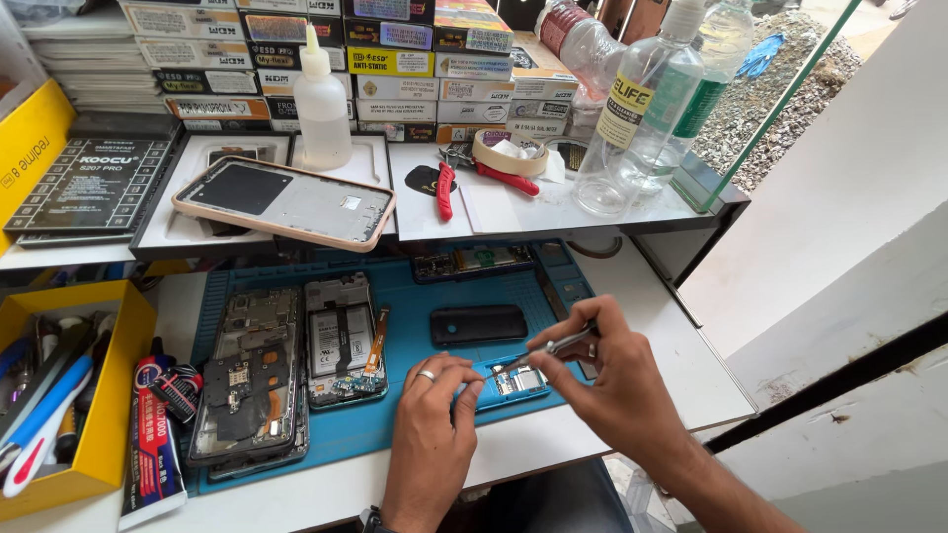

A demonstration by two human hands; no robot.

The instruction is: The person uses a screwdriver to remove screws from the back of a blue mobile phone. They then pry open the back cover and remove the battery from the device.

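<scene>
Right hand: fingers pinched closed around a pair of metal tweezers, tips angled down and left toward a small circuit board. The board lies on the near right part of the blue work mat, close to its near edge.

Left hand: fingers curled and pressed down on the mat just left of the board, a ring on one finger. It appears to steady the board's left edge, though actual contact cannot be confirmed from this angle; it grips nothing.

On the mat, far of the hands: a dark rectangular cover piece. Left of it, an opened phone showing battery and an orange flex cable; further left, a second opened phone frame with dark shielding. At the mat's far edge, a narrow board strip.

Near left: a yellow tray holding hand tools, with a tube of adhesive beside it.

Raised shelf, far: a phone back frame lying flat, a white squeeze bottle, red-handled cutters, a roll of tape, clear plastic bottles to the right, stacked boxes behind.
</scene>
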